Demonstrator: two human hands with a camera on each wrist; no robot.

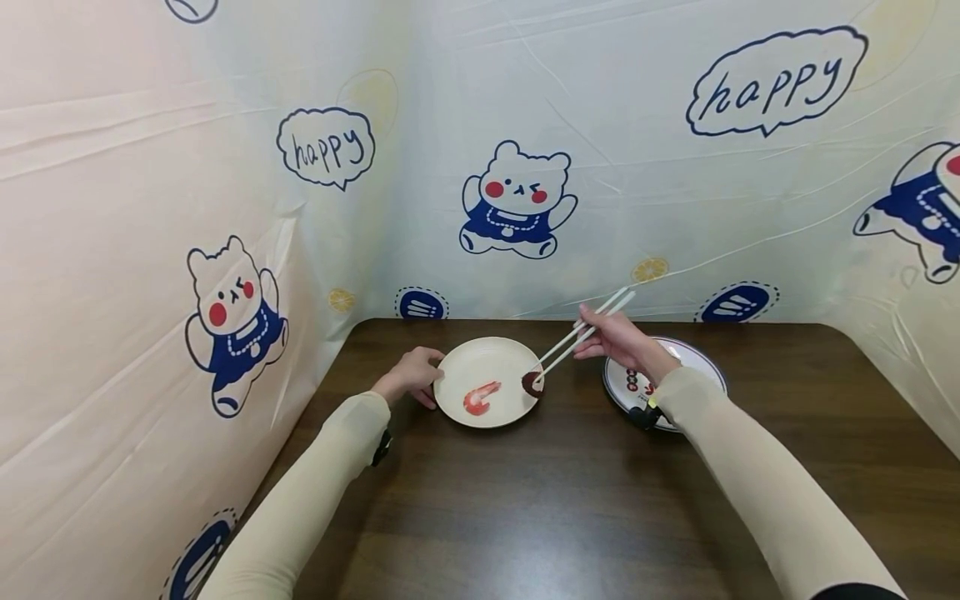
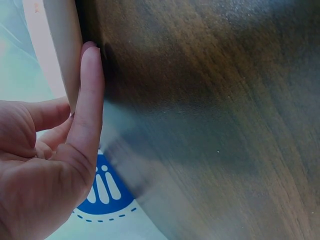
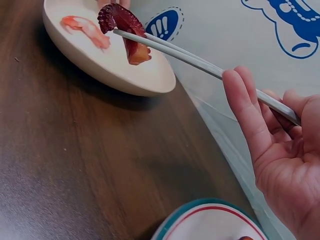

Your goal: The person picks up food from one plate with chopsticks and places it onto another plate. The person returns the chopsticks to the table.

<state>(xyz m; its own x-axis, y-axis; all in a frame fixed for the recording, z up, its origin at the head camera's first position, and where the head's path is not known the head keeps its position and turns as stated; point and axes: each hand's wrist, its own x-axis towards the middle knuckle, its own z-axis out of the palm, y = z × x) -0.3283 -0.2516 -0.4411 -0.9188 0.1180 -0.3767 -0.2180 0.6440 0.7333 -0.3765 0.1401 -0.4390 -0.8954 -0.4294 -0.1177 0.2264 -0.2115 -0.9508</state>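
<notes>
My left hand (image 1: 415,373) grips the left rim of a cream plate (image 1: 468,360), thumb and fingers on either side of the edge in the left wrist view. An orange-pink shrimp (image 1: 478,399) lies on this plate. With my right hand (image 1: 618,340) I hold a pair of pale chopsticks (image 3: 170,54), slanting down to the left. Their tips pinch a dark red octopus tentacle piece (image 3: 120,20), suckers showing along its curled edge. In the head view the piece overlaps the plate's right side.
A white plate (image 1: 701,360) with a dark rim and printed marks stands to the right, partly covered by my right forearm. Both plates are on a dark wooden table (image 1: 480,508). A patterned cloth (image 1: 637,200) hangs behind the table and along its sides.
</notes>
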